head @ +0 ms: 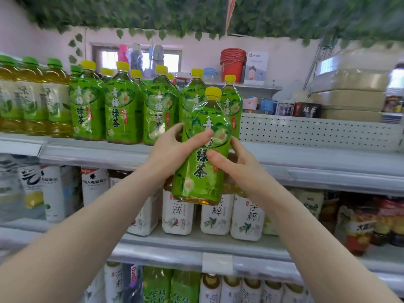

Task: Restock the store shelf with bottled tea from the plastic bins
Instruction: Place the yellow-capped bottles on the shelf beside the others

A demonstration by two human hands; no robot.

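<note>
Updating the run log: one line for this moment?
phase: placing | held: bottle | left hand: gripping | right hand: gripping | target: top shelf, beside row

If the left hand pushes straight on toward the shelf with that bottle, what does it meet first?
Probably the yellow-capped green tea bottles standing on the top shelf right behind the held bottle. The left hand points that way; depth is hard to judge.

pink wall (284,60), small window (140,60), leafy ceiling (196,14)
</note>
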